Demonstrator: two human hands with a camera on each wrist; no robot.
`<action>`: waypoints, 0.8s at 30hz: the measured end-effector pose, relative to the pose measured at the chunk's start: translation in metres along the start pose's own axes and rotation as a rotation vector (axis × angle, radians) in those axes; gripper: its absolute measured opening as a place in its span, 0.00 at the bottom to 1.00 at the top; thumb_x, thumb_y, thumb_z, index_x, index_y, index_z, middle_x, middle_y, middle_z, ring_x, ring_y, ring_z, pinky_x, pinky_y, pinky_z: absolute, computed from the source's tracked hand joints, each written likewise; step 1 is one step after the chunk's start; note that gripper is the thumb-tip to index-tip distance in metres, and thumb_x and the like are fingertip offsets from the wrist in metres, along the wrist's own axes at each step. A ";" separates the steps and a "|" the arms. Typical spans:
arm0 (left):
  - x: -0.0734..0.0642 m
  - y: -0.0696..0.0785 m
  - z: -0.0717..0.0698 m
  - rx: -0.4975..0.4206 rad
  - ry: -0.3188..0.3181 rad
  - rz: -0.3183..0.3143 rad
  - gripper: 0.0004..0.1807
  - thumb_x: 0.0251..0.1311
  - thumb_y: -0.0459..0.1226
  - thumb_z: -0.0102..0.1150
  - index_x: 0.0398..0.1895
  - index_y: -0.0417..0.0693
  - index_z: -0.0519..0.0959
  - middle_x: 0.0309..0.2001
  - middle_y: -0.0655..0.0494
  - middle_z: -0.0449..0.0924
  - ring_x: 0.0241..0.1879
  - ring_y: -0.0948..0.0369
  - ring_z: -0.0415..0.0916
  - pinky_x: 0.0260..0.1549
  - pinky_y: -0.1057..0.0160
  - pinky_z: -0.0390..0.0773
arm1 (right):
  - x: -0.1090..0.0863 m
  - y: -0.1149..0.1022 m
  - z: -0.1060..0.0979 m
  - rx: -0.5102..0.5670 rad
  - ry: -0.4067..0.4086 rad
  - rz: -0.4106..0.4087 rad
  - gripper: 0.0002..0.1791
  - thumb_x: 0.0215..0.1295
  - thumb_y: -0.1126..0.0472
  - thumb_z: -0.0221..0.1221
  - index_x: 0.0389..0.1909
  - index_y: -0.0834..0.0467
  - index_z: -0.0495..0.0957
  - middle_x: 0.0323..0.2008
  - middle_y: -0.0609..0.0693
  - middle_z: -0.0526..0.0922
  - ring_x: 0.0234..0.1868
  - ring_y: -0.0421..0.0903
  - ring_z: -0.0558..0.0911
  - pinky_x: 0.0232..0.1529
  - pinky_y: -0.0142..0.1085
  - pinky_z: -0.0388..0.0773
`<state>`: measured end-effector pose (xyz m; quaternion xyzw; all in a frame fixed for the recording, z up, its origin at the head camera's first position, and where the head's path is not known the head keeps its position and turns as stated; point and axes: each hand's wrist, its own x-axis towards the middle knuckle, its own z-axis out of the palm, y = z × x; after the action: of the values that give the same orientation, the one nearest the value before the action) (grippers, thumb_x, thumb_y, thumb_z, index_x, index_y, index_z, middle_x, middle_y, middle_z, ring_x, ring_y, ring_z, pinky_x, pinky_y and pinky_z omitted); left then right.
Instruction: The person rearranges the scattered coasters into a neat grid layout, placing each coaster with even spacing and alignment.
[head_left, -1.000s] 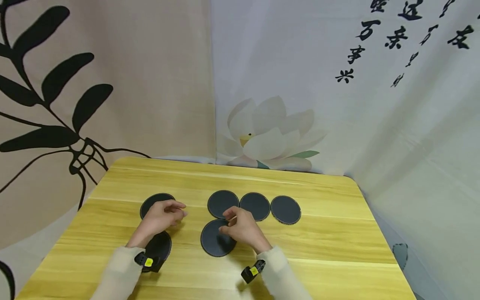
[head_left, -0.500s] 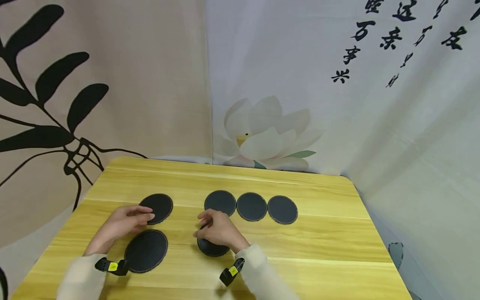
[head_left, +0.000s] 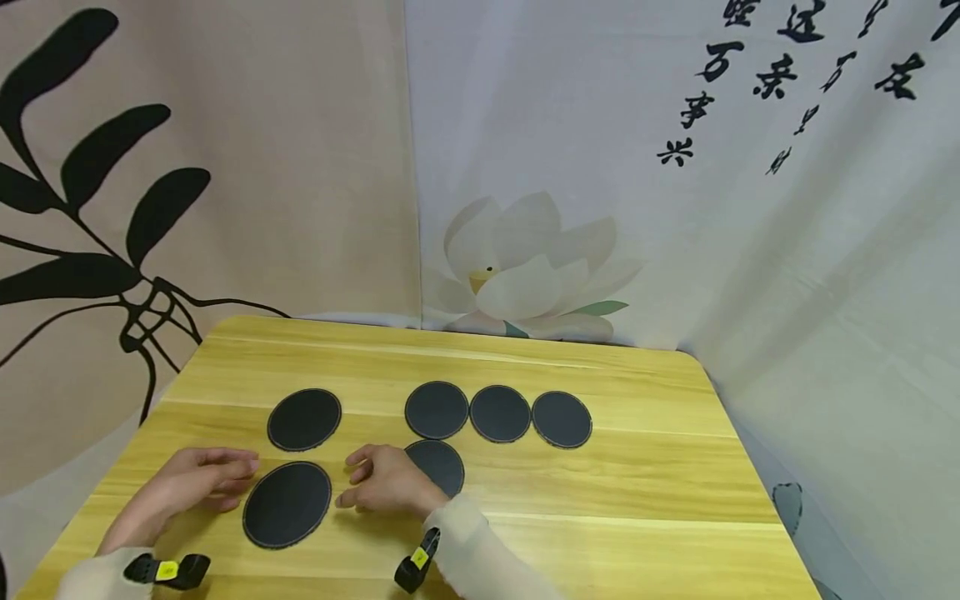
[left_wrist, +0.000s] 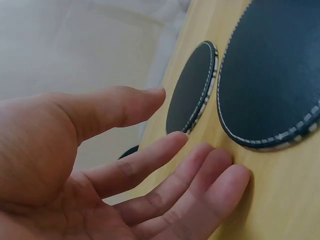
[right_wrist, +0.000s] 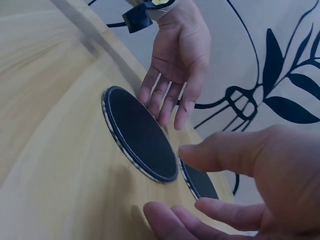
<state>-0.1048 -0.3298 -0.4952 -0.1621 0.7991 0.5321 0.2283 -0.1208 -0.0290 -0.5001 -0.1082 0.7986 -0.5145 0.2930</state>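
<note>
My left hand (head_left: 197,483) hovers just left of the near-left round black coaster (head_left: 287,505), fingers relaxed and holding nothing. The left wrist view shows thumb and fingers apart beside that coaster (left_wrist: 272,75), with the far-left coaster (left_wrist: 192,90) beyond. On the coaster's other side is my right hand (head_left: 392,481), fingers loosely bent with nothing between them. Its forearm side partly covers another coaster (head_left: 438,465). Pale stitching runs round the rim of the near-left coaster (right_wrist: 140,135) in the right wrist view. The far-left coaster (head_left: 304,419) lies flat behind it.
Three more black coasters lie in a row at the back: left (head_left: 437,409), middle (head_left: 500,413) and right (head_left: 562,419). All rest on a wooden table (head_left: 637,500). Printed curtains (head_left: 315,167) hang behind the table's far edge.
My left hand has moved left and nearer to me, off the far-left coaster. The right hand has slid left from the near-middle coaster towards the near-left one. The coasters stay in place.
</note>
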 end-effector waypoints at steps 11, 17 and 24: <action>-0.003 -0.008 0.004 0.031 -0.003 -0.026 0.27 0.70 0.40 0.64 0.63 0.28 0.76 0.44 0.53 0.88 0.41 0.60 0.84 0.40 0.58 0.90 | 0.007 -0.011 0.026 -0.027 0.054 0.054 0.16 0.58 0.60 0.73 0.48 0.57 0.85 0.27 0.41 0.82 0.26 0.37 0.80 0.36 0.28 0.79; -0.004 -0.009 0.009 0.048 0.002 -0.027 0.21 0.69 0.35 0.63 0.58 0.26 0.79 0.43 0.52 0.88 0.40 0.60 0.84 0.39 0.58 0.89 | 0.008 -0.014 0.030 -0.068 0.041 0.058 0.12 0.60 0.60 0.71 0.43 0.56 0.85 0.21 0.41 0.80 0.27 0.35 0.78 0.39 0.26 0.78; -0.003 -0.009 0.014 0.121 -0.025 0.028 0.19 0.65 0.31 0.65 0.54 0.24 0.80 0.42 0.51 0.88 0.38 0.59 0.86 0.38 0.59 0.89 | 0.008 -0.015 0.031 -0.108 0.085 0.052 0.11 0.58 0.61 0.72 0.42 0.56 0.86 0.22 0.40 0.80 0.26 0.35 0.77 0.36 0.25 0.76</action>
<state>-0.0950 -0.3203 -0.5047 -0.1304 0.8290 0.4880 0.2402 -0.1110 -0.0629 -0.4993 -0.0814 0.8394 -0.4671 0.2659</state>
